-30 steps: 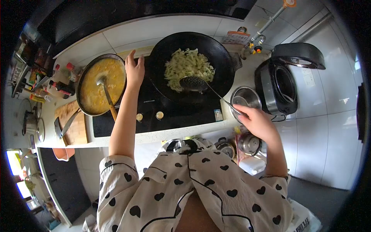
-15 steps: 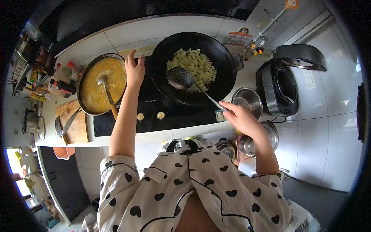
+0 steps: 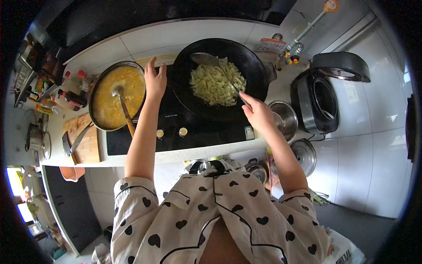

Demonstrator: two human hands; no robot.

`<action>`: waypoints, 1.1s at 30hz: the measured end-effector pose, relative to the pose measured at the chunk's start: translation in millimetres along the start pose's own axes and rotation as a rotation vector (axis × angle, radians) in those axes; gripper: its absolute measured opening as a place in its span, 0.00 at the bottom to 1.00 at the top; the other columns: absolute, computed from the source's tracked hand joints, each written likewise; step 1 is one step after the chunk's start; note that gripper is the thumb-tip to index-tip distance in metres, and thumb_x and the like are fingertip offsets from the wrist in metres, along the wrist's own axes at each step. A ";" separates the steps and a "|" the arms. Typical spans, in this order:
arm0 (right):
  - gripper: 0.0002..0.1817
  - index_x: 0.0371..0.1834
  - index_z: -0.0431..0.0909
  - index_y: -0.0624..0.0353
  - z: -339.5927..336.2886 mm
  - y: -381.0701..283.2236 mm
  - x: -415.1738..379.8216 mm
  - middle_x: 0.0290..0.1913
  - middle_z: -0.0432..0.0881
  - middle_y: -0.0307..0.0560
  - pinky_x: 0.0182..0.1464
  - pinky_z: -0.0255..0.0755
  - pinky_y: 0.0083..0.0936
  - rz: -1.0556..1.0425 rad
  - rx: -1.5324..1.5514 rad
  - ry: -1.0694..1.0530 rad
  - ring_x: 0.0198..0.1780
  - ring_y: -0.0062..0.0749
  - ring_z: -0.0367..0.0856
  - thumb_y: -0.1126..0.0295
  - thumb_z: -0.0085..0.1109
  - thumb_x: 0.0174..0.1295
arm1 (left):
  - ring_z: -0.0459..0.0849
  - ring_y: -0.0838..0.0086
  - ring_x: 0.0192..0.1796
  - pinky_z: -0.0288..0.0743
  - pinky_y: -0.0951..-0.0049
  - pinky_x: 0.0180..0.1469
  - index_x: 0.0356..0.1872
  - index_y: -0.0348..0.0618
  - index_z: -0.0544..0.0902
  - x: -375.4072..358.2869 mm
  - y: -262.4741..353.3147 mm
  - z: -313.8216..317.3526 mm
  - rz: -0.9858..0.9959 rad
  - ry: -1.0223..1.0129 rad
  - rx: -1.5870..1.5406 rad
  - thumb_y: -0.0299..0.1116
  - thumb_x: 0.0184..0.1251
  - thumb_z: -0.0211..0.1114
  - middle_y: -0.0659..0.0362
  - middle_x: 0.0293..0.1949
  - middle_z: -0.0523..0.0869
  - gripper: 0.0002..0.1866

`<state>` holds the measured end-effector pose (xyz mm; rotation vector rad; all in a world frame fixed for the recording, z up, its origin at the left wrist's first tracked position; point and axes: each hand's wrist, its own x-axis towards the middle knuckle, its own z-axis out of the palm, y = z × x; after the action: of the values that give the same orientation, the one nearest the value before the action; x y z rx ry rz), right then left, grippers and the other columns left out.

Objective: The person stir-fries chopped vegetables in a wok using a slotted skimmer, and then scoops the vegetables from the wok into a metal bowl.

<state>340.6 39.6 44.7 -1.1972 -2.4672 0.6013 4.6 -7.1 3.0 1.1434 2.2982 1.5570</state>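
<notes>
- Two hands are seen at the wok [image 3: 250,53]; by the right hand [image 3: 259,113], the handle of a slotted ladle [image 3: 205,59] is grasped.
- The ladle's head is held over the wok's far left part, beside the chopped pale-green pieces [image 3: 215,86] heaped inside.
- The left hand [image 3: 155,80] is placed just left of the wok, fingers loosely bent; whether anything is gripped cannot be told.
- Left of the wok, a pan of yellow soup [image 3: 115,100] is set.
- Right of the wok, a metal bowl [image 3: 286,119] and an open cooker [image 3: 313,103] are placed.
</notes>
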 end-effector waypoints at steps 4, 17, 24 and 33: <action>0.25 0.60 0.73 0.39 -5.8 2.6 -10.9 0.34 0.78 0.51 0.35 0.75 0.36 -0.065 -0.128 -0.076 0.33 0.45 0.80 0.71 0.56 0.57 | 0.67 0.53 0.62 0.62 0.60 0.62 0.61 0.39 0.68 -0.2 -7.7 -3.5 0.008 0.017 0.005 0.43 0.66 0.56 0.46 0.59 0.69 0.26; 0.25 0.60 0.73 0.46 13.4 49.3 21.7 0.48 0.80 0.55 0.46 0.75 0.32 0.119 0.270 0.105 0.45 0.45 0.82 0.73 0.55 0.57 | 0.67 0.52 0.62 0.62 0.60 0.63 0.60 0.39 0.69 1.8 -12.0 2.2 0.077 0.041 0.004 0.41 0.65 0.57 0.44 0.58 0.70 0.25; 0.24 0.58 0.75 0.49 4.4 46.5 14.0 0.49 0.81 0.55 0.46 0.73 0.30 0.064 0.312 -0.132 0.45 0.40 0.82 0.75 0.54 0.56 | 0.67 0.52 0.62 0.62 0.60 0.63 0.60 0.39 0.69 1.4 -11.4 2.1 0.081 0.034 0.027 0.41 0.65 0.57 0.44 0.59 0.70 0.25; 0.24 0.55 0.77 0.45 -116.7 -28.9 -61.1 0.35 0.80 0.57 0.34 0.71 0.31 0.170 0.003 -0.214 0.28 0.42 0.79 0.77 0.56 0.53 | 0.66 0.51 0.63 0.62 0.59 0.63 0.62 0.41 0.68 4.7 -7.3 0.7 -0.001 -0.004 0.022 0.42 0.66 0.56 0.45 0.61 0.68 0.26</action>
<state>412.0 1.0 152.3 -1.4187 -2.5511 0.8184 -2.1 -4.8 -2.0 1.1495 2.3184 1.5317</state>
